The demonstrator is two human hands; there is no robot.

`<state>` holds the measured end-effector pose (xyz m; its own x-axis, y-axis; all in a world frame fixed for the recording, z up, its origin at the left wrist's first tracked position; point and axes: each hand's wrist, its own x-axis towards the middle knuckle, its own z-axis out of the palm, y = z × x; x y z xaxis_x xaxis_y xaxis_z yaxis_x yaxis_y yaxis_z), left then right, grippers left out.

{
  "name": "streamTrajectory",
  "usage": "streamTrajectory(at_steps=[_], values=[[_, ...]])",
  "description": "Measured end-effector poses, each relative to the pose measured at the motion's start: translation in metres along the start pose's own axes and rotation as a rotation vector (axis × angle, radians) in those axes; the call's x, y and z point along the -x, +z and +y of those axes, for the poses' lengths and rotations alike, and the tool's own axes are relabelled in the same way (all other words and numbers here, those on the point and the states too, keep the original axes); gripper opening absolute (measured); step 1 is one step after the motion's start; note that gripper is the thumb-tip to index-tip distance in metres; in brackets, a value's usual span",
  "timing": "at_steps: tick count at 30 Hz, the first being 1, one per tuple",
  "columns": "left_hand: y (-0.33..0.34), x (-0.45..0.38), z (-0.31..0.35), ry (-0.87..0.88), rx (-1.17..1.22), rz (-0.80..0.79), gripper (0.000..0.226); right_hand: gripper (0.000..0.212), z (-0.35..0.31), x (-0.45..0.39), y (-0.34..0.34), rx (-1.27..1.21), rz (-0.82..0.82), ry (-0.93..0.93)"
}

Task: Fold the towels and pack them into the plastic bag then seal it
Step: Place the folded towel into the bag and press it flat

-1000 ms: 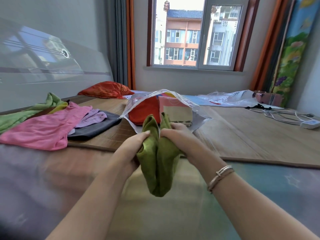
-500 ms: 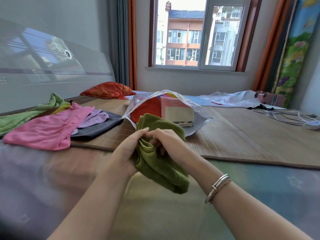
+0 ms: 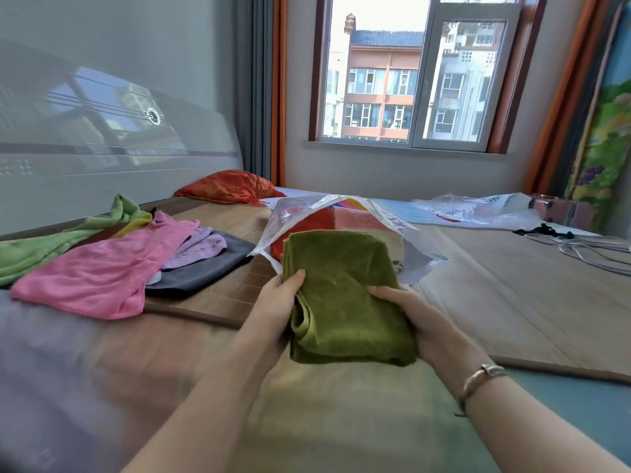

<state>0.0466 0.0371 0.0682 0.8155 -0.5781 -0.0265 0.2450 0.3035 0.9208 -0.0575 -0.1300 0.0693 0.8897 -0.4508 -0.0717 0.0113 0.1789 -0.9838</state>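
- Unfolded towels (image 3: 102, 278) lie heaped at 9 o'clock, not yet done (pink on top, more beneath).
- Left hand (image 3: 278, 305) grips the folded green towel (image 3: 345, 295) at its left edge, thumb on top, which keeps the layers stacked.
- Right hand (image 3: 413, 319) clasps the right edge, fingers hidden beneath.
- Plastic bag (image 3: 341, 213) at 12 o'clock gapes toward the towel, probably for loading; its contents are partly blocked.

folded towel (image 3: 345, 295) before plastic bag (image 3: 341, 213) | loose towels (image 3: 102, 271) left | cables (image 3: 587, 250) right
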Motion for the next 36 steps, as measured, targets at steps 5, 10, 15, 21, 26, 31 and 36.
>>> streamTrajectory(at_steps=[5, 10, 15, 21, 26, 31, 36], values=[[-0.024, -0.073, 0.013, 0.307, -0.676, 0.393, 0.026, 0.049, -0.06, -0.079, 0.008, 0.508, 0.085, -0.216], [-0.031, -0.106, 0.029, 0.457, -1.242, 0.668, 0.062, 0.045, -0.066, -0.154, 0.021, 1.026, 0.07, -0.553], [-0.044, -0.142, 0.027, 0.691, -1.315, 0.604, 0.014, 0.043, -0.06, -0.194, 0.039, 1.326, 0.102, -0.706], [-0.046, -0.164, 0.017, 0.878, -0.989, 0.532, 0.022, 0.039, -0.044, -0.249, 0.077, 1.796, 0.693, -0.721], [-0.047, -0.173, -0.001, 0.741, -0.721, 0.51, 0.023, 0.033, 0.007, -0.263, 0.069, 1.46, 0.606, -0.969], [-0.045, -0.18, -0.01, 0.774, -0.699, 0.407, 0.048, 0.068, 0.043, -0.276, 0.042, 1.818, 0.367, -0.996], [-0.043, -0.184, -0.002, 0.776, -0.692, 0.404, 0.049, 0.069, 0.028, -0.311, 0.054, 1.978, 0.238, -1.008]])
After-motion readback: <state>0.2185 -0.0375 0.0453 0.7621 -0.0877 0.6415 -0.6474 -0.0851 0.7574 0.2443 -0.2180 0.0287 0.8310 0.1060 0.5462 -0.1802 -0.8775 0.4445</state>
